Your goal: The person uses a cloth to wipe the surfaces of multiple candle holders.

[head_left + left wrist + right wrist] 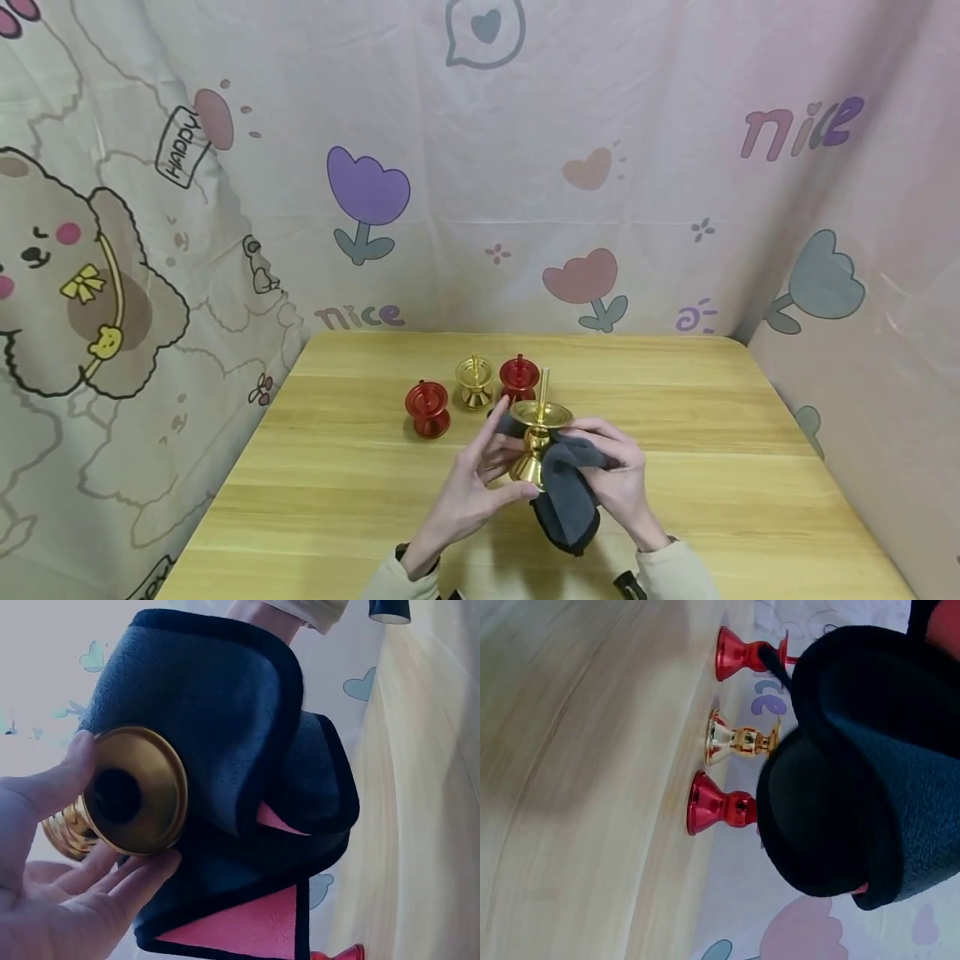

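Upright on a pale wood-grain table [337, 483] stand three small metallic holders with flared bases – a glossy red one [429, 407] at left, a shiny gold one [476, 393] between, a second glossy red one [518, 374] at right. Behind hangs a pale printed fabric backdrop [465, 167] – a purple tulip [367, 192], a pink tulip [581, 279], a beige cartoon bear [45, 321].

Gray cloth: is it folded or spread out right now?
Folded: the left wrist view shows the cloth doubled over itself, dark-edged layers overlapping, with a pink part showing below.

Golden candle holder [534, 446], dark grey-blue cloth [567, 492] with black edging, red candle holders [429, 408], tulip-patterned pale backdrop [480, 125]
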